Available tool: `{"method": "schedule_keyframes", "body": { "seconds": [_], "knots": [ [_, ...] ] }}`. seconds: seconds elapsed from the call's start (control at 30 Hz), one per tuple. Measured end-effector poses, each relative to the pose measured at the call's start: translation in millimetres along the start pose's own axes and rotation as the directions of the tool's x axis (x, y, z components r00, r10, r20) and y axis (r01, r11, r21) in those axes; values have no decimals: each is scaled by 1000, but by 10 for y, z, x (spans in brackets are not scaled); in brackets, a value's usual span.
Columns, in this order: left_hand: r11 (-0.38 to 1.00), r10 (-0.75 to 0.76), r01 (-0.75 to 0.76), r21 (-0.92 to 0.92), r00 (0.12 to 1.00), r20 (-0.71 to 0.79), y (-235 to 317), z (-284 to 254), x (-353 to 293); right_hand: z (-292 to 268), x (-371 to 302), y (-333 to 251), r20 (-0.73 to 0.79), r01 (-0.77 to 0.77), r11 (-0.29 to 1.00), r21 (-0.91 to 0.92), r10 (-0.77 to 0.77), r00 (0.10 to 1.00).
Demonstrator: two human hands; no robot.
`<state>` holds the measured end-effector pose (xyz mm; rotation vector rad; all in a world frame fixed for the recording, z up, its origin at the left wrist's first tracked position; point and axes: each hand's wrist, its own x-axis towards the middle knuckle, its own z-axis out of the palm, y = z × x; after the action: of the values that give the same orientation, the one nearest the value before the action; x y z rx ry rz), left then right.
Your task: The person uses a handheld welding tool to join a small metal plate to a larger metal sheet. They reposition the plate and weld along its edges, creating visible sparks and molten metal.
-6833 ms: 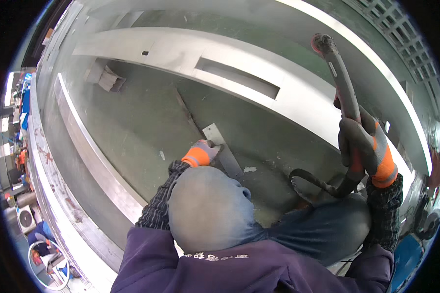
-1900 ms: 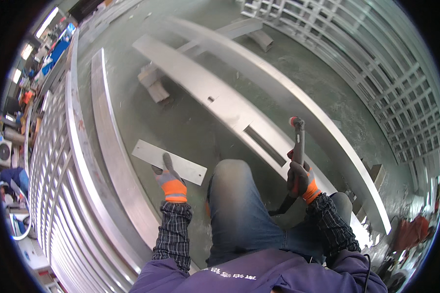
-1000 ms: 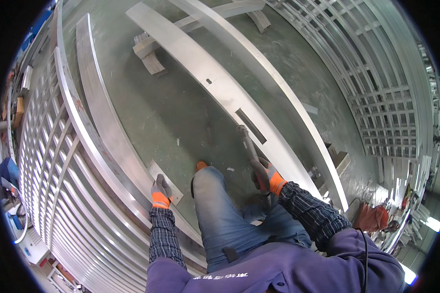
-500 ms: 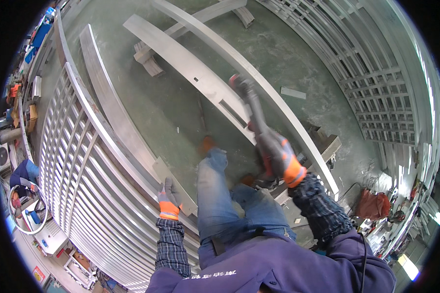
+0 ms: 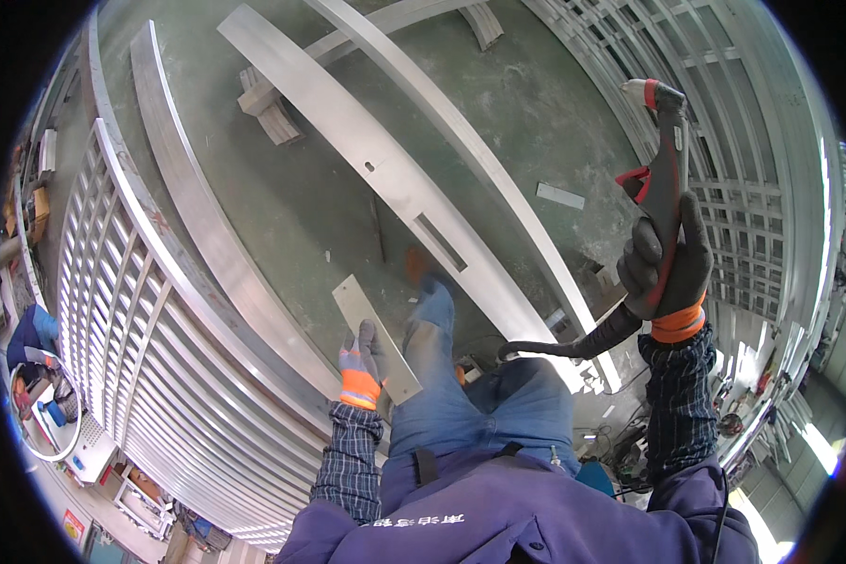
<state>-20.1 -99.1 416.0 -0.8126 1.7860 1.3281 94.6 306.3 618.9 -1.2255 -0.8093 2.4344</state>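
Note:
My left hand (image 5: 361, 365), in a grey and orange glove, grips a flat metal plate (image 5: 354, 303) with small holes near its ends. The plate slants above my left thigh. Raised at the right, my gloved right hand (image 5: 669, 268) is wrapped round a black and red welding torch (image 5: 668, 146). Its nozzle points up and to the left, and a black cable (image 5: 592, 340) curves down from the grip toward my lap. Ahead lies a long, pale metal bar (image 5: 320, 113) with a small hole and a rectangular slot.
A barred metal panel (image 5: 127, 310) fills the left, beside another long bar (image 5: 193, 188). A narrow curved bar (image 5: 461, 141) runs past the slotted one. Metal lattice panels (image 5: 743, 216) stand at the right. An offcut (image 5: 560, 195) lies on the floor. Another person (image 5: 30, 338) is at far left.
My right hand has swung up and right with the torch. My left hand has lifted the plate away from beside the barred panel and moved right with it.

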Motion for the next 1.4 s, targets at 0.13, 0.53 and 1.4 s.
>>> {"method": "schedule_keyframes", "body": {
  "seconds": [0.13, 0.53, 1.4],
  "knots": [
    [980, -29, 21, -199, 999, -37, 25, -80, 175, 101, 148, -93, 68, -29, 1000, 6, 29, 997],
    [930, 38, -34, -365, 999, 5, -104, 421, 583, 340, 637, 46, -64, -298, 942, -156, 292, 954],
    [712, 669, -674, 197, 736, 104, -616, 3077, 1689, -2220, 4010, 1117, 259, -541, 790, -288, 608, 750]
  ]
}}
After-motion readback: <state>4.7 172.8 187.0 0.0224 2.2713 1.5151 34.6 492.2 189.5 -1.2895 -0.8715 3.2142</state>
